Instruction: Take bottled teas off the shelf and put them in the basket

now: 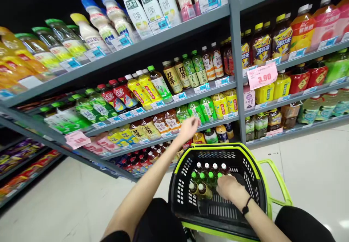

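Note:
My left hand [190,128] is stretched out over the basket's far rim, in front of the lower shelves. Its fingers are curled in and no bottle shows in them. Closest behind it are green tea packs [195,111]. My right hand [228,187] is lowered into the black shopping basket [247,169], fingers curled downward beside green-capped bottles [211,176]. What it grips is hidden beneath the hand. Several white-capped bottles [215,167] stand in the row behind. Two pale-capped brown bottles [201,189] are at the near left, the right one leaning.
Drink shelves [174,34] fill the far side, with a grey upright [236,52] between two bays. A pink price sign [262,76] sticks out from the right bay. The basket's green handle [280,183] juts right. Pale floor tiles [68,198] surround my dark-clothed legs [160,220].

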A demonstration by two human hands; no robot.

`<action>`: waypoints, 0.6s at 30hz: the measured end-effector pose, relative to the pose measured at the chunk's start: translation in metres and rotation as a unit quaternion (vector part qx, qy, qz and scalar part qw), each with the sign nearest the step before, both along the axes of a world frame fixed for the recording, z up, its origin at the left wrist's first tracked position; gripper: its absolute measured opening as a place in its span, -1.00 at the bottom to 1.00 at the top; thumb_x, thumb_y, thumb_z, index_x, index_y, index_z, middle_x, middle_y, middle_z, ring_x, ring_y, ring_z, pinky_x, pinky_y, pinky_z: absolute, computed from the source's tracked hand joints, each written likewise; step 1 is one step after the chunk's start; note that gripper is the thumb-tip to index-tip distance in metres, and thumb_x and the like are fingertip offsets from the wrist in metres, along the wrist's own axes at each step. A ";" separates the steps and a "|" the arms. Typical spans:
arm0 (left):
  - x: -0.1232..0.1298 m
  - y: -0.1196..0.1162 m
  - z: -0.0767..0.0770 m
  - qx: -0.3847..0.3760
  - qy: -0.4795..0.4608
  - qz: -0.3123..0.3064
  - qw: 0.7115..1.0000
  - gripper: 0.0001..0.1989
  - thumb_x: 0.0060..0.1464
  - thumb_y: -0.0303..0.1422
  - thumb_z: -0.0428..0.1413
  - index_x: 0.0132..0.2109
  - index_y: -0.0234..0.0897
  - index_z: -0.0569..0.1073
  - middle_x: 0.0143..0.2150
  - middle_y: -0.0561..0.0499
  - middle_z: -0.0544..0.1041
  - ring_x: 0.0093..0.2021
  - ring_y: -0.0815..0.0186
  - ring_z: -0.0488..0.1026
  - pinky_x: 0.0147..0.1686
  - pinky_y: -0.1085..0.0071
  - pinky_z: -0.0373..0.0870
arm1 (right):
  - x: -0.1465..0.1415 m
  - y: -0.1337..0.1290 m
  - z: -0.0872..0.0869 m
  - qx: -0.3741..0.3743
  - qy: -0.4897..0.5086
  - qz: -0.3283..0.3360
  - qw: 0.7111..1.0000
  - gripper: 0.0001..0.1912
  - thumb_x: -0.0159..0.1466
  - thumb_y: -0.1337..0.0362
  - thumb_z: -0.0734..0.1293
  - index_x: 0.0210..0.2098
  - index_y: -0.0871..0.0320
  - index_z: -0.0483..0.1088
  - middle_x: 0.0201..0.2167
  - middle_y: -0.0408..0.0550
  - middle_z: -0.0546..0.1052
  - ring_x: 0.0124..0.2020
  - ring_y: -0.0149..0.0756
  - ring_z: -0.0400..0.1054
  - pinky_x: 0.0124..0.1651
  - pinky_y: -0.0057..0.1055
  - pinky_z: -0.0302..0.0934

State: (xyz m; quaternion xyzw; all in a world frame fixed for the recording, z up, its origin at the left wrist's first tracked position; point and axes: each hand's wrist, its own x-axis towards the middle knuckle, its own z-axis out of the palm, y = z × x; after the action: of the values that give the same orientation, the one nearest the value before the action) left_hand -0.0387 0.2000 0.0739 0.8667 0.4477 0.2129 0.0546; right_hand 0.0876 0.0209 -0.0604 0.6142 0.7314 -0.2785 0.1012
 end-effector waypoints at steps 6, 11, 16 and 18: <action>0.015 0.097 0.160 0.186 -0.190 0.048 0.963 -0.64 0.22 -0.57 -0.05 0.09 -0.43 0.50 0.05 -0.18 0.60 0.07 0.20 0.55 0.22 0.23 0.42 | -0.015 0.011 -0.012 0.011 0.001 0.004 1.000 -0.64 0.31 0.39 0.32 0.03 0.36 0.60 0.00 0.45 0.58 0.06 0.11 0.56 0.01 -0.09 0.50; 0.019 0.171 0.213 0.199 -0.153 0.168 0.953 -0.26 0.04 -0.69 0.17 0.37 -0.69 0.21 0.41 -0.52 0.25 0.49 -0.13 0.12 0.50 -0.02 -0.04 | -0.021 0.020 -0.020 0.013 0.002 0.002 1.000 -0.63 0.28 0.42 0.32 0.04 0.35 0.60 -0.01 0.46 0.59 0.04 0.18 0.57 -0.04 0.00 0.51; 0.022 0.226 0.231 0.145 -0.289 0.219 0.921 0.00 -0.05 -0.69 0.32 0.41 -0.74 -0.06 0.51 -0.65 -0.14 0.58 -0.23 -0.25 0.50 -0.20 -0.30 | -0.022 0.033 -0.025 0.011 0.002 0.003 1.000 -0.60 0.22 0.45 0.34 0.04 0.34 0.59 0.00 0.47 0.58 0.03 0.20 0.56 -0.06 0.04 0.50; 0.025 0.240 0.230 0.123 -0.337 0.233 0.904 -0.06 0.04 -0.59 0.32 0.39 -0.74 -0.06 0.48 -0.59 -0.03 0.57 -0.13 -0.19 0.48 -0.26 -0.33 | -0.023 0.039 -0.027 0.005 0.003 0.004 1.000 -0.60 0.20 0.46 0.35 0.03 0.33 0.59 -0.01 0.45 0.59 0.02 0.20 0.57 -0.06 0.04 0.50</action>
State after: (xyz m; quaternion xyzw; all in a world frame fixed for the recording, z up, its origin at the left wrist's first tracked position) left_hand -0.0138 0.4396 0.3040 0.6139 0.5622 0.5524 0.0435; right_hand 0.0649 0.0595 -0.0871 0.6109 0.7355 -0.2764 0.0970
